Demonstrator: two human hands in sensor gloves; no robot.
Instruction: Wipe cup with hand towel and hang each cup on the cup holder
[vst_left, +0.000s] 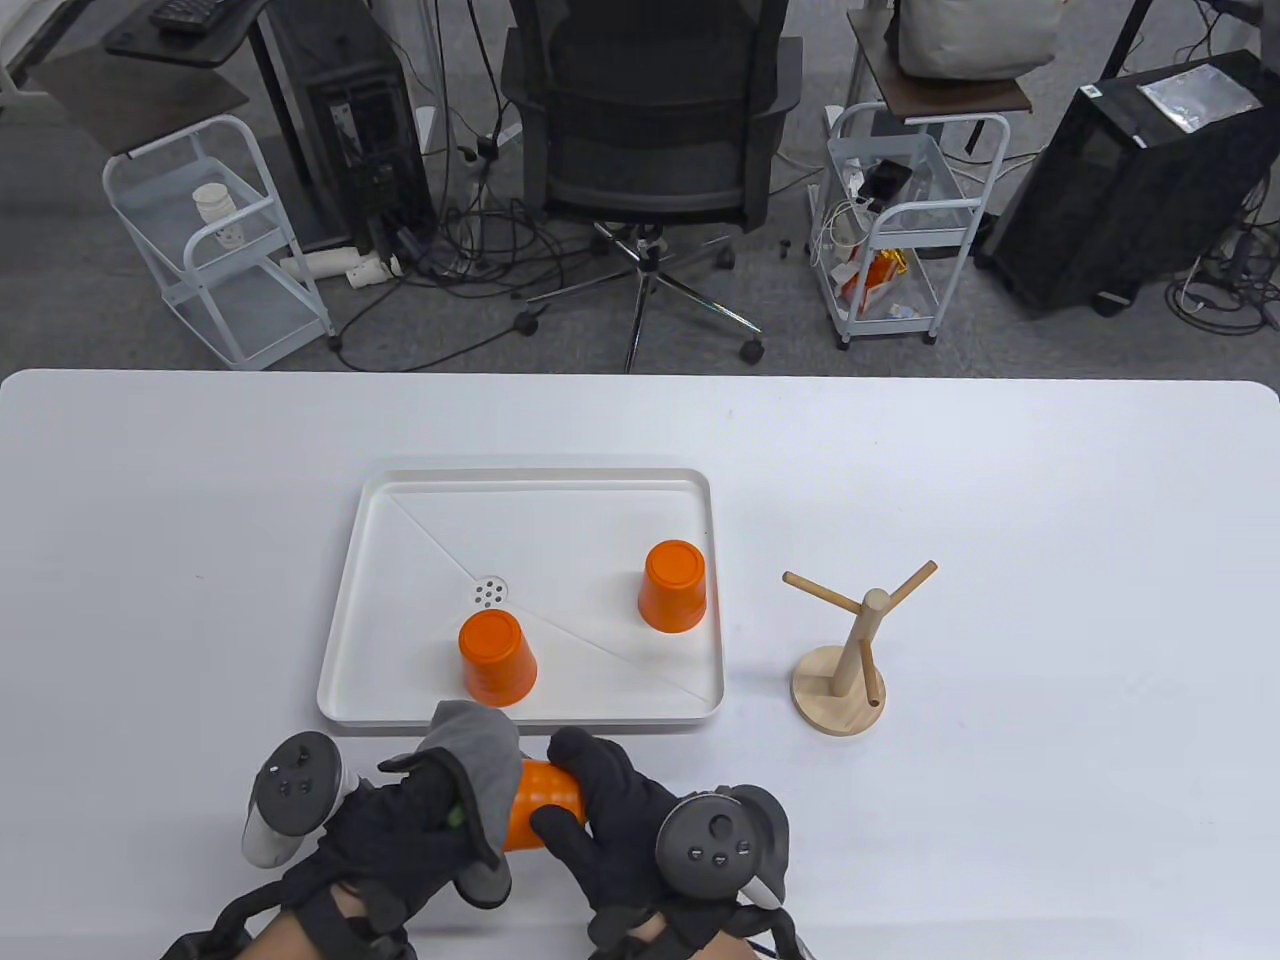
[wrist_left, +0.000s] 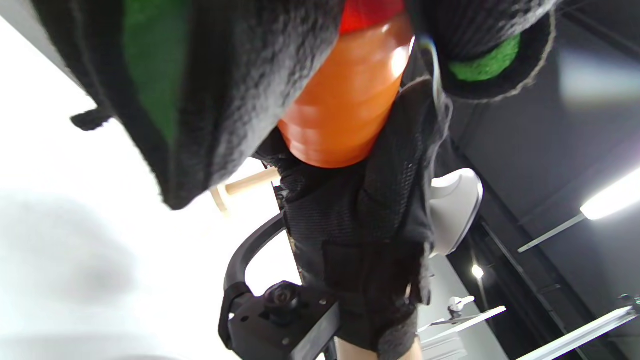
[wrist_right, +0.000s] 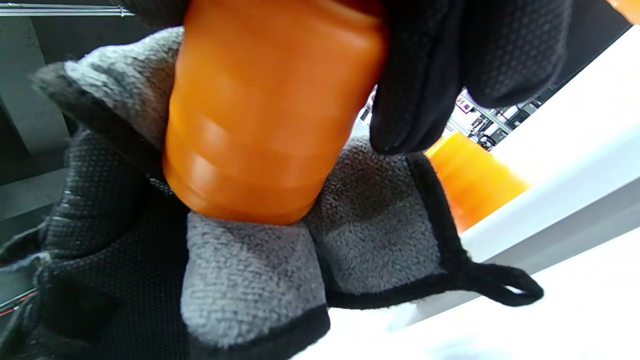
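Note:
Near the table's front edge my right hand (vst_left: 590, 800) grips an orange cup (vst_left: 540, 800) that lies sideways above the table. My left hand (vst_left: 420, 820) holds a grey hand towel (vst_left: 480, 770) wrapped over the cup's left end. The right wrist view shows the cup (wrist_right: 260, 115) pressed into the towel (wrist_right: 360, 230), my right fingers (wrist_right: 430, 75) curled over it. In the left wrist view the cup (wrist_left: 345, 110) sits between the towel (wrist_left: 240, 90) and my right glove. Two more orange cups (vst_left: 497, 657) (vst_left: 673, 585) stand upside down in the white tray (vst_left: 400, 500). A wooden cup holder (vst_left: 850, 650) stands bare to the tray's right.
The tray has a round drain (vst_left: 489, 592) at its middle. An office chair (vst_left: 650, 150), two white carts (vst_left: 215, 240) (vst_left: 900, 230) and computer towers stand on the floor beyond the table's far edge.

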